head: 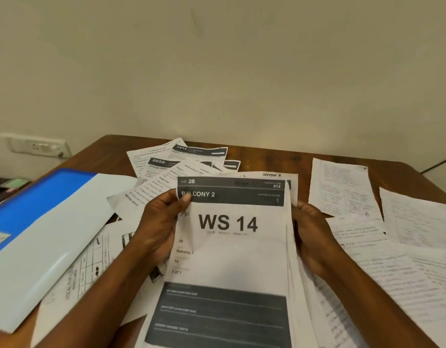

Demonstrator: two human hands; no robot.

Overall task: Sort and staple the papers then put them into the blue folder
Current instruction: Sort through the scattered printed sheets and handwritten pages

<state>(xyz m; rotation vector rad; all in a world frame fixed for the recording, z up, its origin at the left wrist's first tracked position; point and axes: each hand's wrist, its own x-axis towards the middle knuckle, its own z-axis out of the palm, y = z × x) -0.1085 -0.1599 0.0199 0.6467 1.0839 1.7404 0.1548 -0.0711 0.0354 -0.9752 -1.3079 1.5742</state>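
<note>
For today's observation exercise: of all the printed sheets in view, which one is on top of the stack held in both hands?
The sheet headed "WS 14", gripped by the left hand and right hand; the other sheets lie on the table.

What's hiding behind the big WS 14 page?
More sheets are stacked behind the WS 14 page, held by the left hand and right hand. One sheet's top reads "Section 5"; the rest is covered.

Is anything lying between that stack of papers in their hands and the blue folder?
Nothing solid. The stack, held by the left hand and right hand, has only loose sheets between it and the blue folder.
</note>
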